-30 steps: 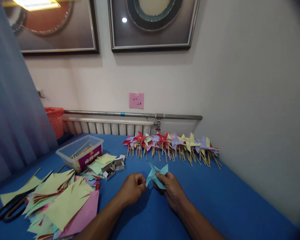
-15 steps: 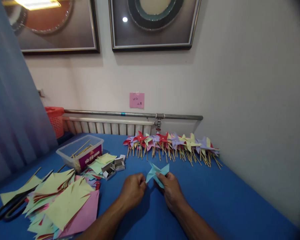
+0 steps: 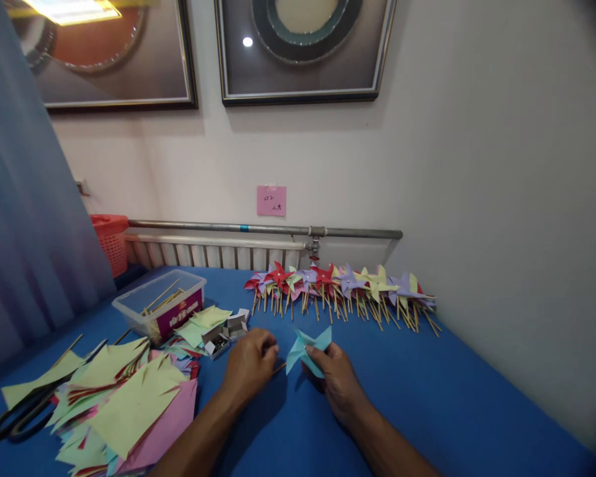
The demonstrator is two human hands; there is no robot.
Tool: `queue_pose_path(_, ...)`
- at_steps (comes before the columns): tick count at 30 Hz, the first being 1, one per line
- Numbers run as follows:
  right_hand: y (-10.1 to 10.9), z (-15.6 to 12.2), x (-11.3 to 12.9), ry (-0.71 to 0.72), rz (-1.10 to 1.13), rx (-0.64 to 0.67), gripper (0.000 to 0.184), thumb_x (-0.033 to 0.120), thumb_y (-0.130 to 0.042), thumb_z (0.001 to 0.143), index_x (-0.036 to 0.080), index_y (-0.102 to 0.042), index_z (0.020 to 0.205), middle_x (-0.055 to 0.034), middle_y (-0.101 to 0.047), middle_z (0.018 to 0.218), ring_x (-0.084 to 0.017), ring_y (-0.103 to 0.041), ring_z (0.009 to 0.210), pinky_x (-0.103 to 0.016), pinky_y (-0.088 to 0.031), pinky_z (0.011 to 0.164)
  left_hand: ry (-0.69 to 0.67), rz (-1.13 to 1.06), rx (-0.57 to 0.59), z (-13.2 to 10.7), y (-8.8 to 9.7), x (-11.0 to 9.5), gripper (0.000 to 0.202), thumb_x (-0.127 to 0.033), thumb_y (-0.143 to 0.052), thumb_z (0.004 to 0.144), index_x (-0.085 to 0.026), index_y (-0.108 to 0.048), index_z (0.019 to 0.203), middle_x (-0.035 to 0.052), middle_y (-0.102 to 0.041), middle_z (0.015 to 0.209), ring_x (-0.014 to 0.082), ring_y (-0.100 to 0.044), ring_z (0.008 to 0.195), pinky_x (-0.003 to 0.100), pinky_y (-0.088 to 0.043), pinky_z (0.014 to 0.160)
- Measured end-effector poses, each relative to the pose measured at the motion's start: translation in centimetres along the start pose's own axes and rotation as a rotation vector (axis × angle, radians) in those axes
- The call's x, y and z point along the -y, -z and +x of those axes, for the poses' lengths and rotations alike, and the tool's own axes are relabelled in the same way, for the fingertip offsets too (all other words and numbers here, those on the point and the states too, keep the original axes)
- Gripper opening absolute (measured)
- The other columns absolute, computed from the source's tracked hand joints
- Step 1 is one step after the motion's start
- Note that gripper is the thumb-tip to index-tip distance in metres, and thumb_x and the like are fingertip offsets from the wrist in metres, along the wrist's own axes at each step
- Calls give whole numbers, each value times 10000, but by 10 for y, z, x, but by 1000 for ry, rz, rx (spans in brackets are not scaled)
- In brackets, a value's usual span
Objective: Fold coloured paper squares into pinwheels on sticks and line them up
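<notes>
A light-blue paper pinwheel is pinched in my right hand, with the thumb near its centre. A small dot, perhaps a pin head, shows beside the thumb. To the left, my left hand has its fingers curled. A short length of thin wooden stick shows between that hand and the pinwheel, seemingly in the left fingers; its rest is hidden. Small open boxes stand just beyond the left hand, one with small metal pins inside.
Finished pinwheels on sticks lie in a row by the wall. At left are a pile of cut paper sheets, black-handled scissors and a clear plastic tub of sticks. A red basket stands behind, near a blue curtain.
My left hand has moved left, away from the pinwheel, and the stick now shows between them. The pinwheel has shifted slightly left and tilted in my right hand.
</notes>
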State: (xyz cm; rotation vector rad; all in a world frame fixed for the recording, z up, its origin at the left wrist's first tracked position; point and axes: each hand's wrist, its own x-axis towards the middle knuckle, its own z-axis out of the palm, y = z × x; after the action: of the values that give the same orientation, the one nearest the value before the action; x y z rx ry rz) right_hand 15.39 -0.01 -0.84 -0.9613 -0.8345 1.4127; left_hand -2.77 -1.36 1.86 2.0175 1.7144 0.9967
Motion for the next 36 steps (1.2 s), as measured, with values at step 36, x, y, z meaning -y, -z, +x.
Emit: queue_pose_path(36,-1,-4,-18,23,-18,147,358,335,-866,661,161,-754,953,-57,-765,847,-172,-650,712,-274,-478,695,-279,-141,0,-8,-7,-12,182,-197,-569,896,-215,-746,855,26,-629,782,154,-606,788,262,-418,720)
